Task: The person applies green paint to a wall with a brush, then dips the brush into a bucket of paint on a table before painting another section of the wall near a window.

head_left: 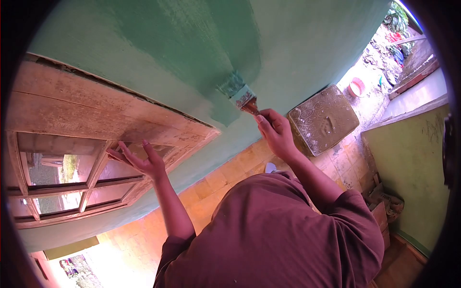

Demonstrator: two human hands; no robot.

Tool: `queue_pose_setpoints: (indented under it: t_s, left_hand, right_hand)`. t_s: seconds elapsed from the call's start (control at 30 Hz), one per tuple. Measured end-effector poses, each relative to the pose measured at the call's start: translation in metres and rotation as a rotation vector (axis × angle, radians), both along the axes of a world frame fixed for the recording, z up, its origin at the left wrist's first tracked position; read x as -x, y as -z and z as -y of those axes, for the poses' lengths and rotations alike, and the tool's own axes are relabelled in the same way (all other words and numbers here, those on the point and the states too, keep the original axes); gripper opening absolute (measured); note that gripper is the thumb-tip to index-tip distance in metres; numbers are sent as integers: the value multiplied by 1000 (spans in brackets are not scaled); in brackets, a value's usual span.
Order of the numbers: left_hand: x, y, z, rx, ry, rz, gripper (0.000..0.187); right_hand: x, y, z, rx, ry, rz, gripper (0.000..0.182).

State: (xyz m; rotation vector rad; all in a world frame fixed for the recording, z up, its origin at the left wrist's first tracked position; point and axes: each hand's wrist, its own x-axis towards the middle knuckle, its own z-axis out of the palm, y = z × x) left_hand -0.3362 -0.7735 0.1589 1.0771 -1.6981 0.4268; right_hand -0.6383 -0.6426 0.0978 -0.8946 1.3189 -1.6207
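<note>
My right hand [276, 129] grips the handle of a flat paintbrush [245, 98], its bristles smeared with green paint and laid against the wall [297, 43]. Around and above the bristles spreads a darker green painted patch [192, 38], with streaky strokes near the top; the wall beside it is paler green. To the left, my left hand [144, 161] is open, fingers spread and thumb up, holding nothing. It is right at the wooden window frame [101, 120], overlapping its glass panes in this view.
A square, paint-spattered tin [324, 120] stands on the tiled floor [230, 175] to the right. A pink bucket [356, 87] is farther off near the bright doorway. At the right are a low green wall [408, 168] and cardboard boxes [382, 211].
</note>
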Motion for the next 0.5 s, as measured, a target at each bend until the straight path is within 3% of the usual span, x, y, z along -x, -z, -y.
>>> queue_pose_setpoints:
  t_s: [0.03,0.17,0.23,0.4,0.5]
  left_hand:
    - [1,0,0,5,0,-9,61]
    - [2,2,3,19,-16,-25,60]
    - [4,1,2,19,-18,-24,60]
    - [1,3,4,27,3,-35,60]
    - [-1,5,7,55,-1,-5,60]
  right_hand:
    - [1,-1,1,117,55,-53,24]
    - [11,30,12,74,102,-183,25]
    - [14,84,15,-103,76,-369,22]
    - [13,175,-3,-399,89,-504,29]
    - [13,177,-6,-498,73,-549,31]
